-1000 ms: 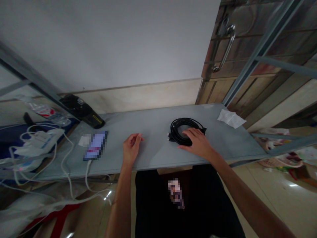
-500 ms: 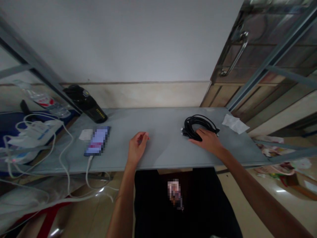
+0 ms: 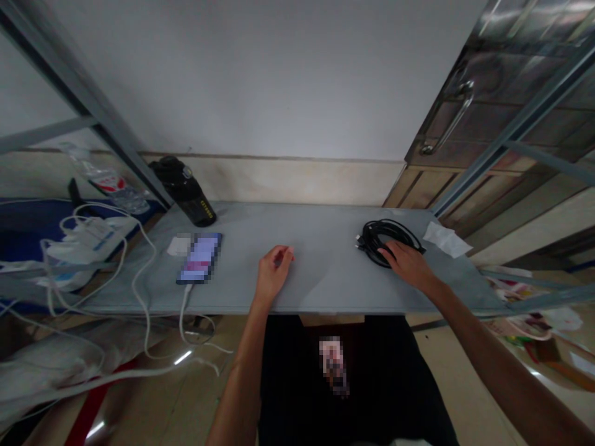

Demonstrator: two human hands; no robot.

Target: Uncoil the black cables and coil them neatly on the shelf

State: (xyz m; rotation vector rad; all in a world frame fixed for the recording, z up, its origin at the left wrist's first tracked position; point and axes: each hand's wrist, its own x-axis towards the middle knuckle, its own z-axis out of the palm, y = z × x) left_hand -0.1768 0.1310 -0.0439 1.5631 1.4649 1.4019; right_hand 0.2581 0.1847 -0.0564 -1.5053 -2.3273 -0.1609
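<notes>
Cable coil (image 3: 370, 244), black, on grey desk (image 3: 320, 291), between two and three o'clock of left hand (image 3: 272, 275); right hand (image 3: 409, 265) at its four o'clock edge, thumb apart, seemingly to steady it; grip firmness untellable. Left hand half-curled, nothing visible within; whether fingertips meet, untellable; phone (image 3: 201, 259) at nine o'clock, presumably placed for its white lead's (image 3: 183, 310) reach.
</notes>
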